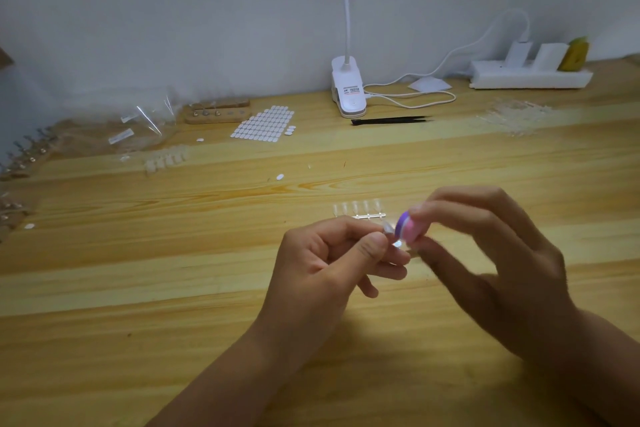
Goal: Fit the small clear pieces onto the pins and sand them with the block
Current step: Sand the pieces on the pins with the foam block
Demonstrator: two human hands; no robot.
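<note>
My left hand (332, 253) pinches a small clear piece (389, 230) between thumb and forefinger above the wooden table (173, 288). My right hand (485, 253) grips a small pink and purple sanding block (410, 227), whose purple face touches the clear piece. Just beyond my hands a strip of several clear pieces (358, 210) lies flat on the table. A wooden holder with metal pins (218, 113) stands at the back left.
A sheet of white adhesive tabs (265, 123) and black tweezers (391, 120) lie near a white clip lamp (348, 90). A power strip (530, 76) sits back right, a heap of clear strips (516, 116) before it. Plastic bags (138, 128) and another clear strip (166, 159) lie left.
</note>
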